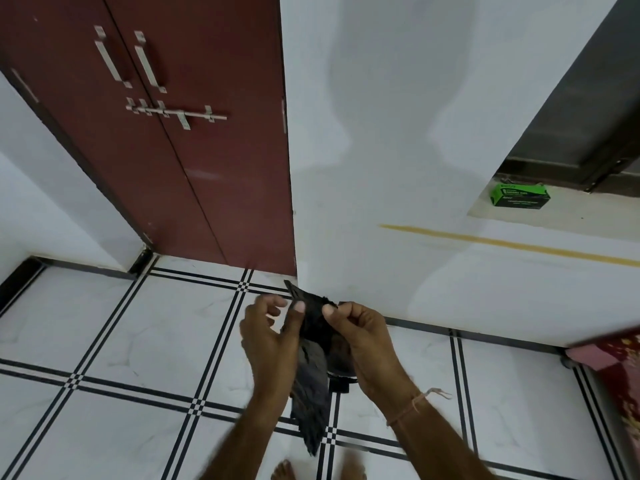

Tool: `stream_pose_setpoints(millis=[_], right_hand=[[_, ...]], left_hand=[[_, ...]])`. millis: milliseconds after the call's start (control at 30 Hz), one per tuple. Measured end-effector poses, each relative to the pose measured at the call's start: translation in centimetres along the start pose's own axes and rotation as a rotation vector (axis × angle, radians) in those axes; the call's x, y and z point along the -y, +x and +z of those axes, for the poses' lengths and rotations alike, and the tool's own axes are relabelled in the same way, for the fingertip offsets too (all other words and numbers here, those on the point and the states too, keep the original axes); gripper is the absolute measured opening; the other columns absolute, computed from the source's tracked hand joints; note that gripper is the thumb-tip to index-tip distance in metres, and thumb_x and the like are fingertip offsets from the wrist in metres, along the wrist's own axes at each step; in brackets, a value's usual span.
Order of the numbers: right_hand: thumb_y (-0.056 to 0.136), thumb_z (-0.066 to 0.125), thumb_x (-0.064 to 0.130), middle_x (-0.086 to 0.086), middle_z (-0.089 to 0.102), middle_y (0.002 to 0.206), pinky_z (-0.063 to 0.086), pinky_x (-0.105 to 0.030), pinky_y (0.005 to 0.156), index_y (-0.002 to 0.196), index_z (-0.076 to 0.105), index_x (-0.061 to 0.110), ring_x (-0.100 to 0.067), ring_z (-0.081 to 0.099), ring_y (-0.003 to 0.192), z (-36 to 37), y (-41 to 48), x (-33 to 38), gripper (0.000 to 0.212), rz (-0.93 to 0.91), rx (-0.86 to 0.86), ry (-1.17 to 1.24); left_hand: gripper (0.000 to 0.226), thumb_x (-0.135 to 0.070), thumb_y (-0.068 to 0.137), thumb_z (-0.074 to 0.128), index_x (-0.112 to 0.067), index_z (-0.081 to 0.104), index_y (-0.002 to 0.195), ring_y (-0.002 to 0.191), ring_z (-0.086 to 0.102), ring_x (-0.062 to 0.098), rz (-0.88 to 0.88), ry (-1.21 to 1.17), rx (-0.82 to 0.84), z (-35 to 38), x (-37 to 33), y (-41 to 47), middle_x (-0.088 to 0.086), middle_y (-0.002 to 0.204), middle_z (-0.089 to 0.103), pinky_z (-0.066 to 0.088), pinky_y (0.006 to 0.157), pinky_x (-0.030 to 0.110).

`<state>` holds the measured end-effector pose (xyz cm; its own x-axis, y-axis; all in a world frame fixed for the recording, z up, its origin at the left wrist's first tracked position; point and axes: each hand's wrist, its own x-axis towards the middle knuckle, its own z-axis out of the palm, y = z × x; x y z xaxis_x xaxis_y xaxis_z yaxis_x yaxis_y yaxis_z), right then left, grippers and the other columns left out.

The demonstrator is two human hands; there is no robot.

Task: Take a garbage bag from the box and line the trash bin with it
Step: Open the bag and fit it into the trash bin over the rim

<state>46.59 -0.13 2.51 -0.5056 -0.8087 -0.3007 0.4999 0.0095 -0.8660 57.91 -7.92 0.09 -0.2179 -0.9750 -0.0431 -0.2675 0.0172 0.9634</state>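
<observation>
Left hand (273, 336): pinching the top edge of the black garbage bag (311, 368) between thumb and forefinger, the other fingers curling loosely open to the left of the pinch.
Garbage bag: hanging folded and flat from the two pinches, its tail drooping below the grip toward the tiled floor (138, 341); one corner is poking up above the left thumb.
Right hand (360, 344): closing thumb and forefinger on the same top edge, just beside the left pinch, the palm curling behind the film.
Step in hand: judging by the grip, the person is working the mouth of the bag open.
Doing it well: rubbing the two layers against each other at the pinch, then drawing the hands apart gently so the thin film is separating, not tearing.
Box (519, 195): sitting on a ledge well up and right of the grip.
Trash bin: something dark is showing behind the bag, but I cannot tell whether it is the bin.
</observation>
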Motion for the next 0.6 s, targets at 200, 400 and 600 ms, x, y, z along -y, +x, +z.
stream_pose_setpoints(millis=[200,400,600], right_hand=[[0.104,0.054,0.024,-0.031,0.073,0.11,0.058,-0.056,0.093,0.114,0.072,-0.003,-0.046,0.071,0.106,0.0,-0.3,-0.5,0.034,-0.103,0.029,-0.068],[0.092,0.07,0.004,-0.022,0.076,0.101,0.062,-0.048,0.087,0.112,0.072,0.004,-0.043,0.072,0.1,0.1,0.1,-0.4,0.02,-0.17,-0.053,-0.152],[0.093,0.069,0.002,-0.023,0.074,0.095,0.064,-0.046,0.082,0.112,0.073,0.006,-0.041,0.073,0.092,-0.1,0.2,-0.7,0.02,-0.234,-0.041,-0.218]], left_hand=[[0.027,-0.023,0.102,0.058,-0.005,0.074,0.115,0.111,0.072,0.032,-0.165,-0.451,0.317,0.7,-1.7,-0.7,0.016,0.111,0.077,0.056,0.096,0.047],[0.053,-0.042,0.105,0.041,-0.003,0.066,0.13,0.12,0.068,0.035,-0.288,-0.564,0.397,0.6,-2.2,-1.3,0.021,0.123,0.073,0.052,0.101,0.048],[0.049,-0.055,0.092,0.065,-0.017,0.071,0.121,0.112,0.072,0.03,-0.296,-0.411,0.398,0.8,-2.5,-0.6,0.012,0.116,0.077,0.055,0.099,0.059]])
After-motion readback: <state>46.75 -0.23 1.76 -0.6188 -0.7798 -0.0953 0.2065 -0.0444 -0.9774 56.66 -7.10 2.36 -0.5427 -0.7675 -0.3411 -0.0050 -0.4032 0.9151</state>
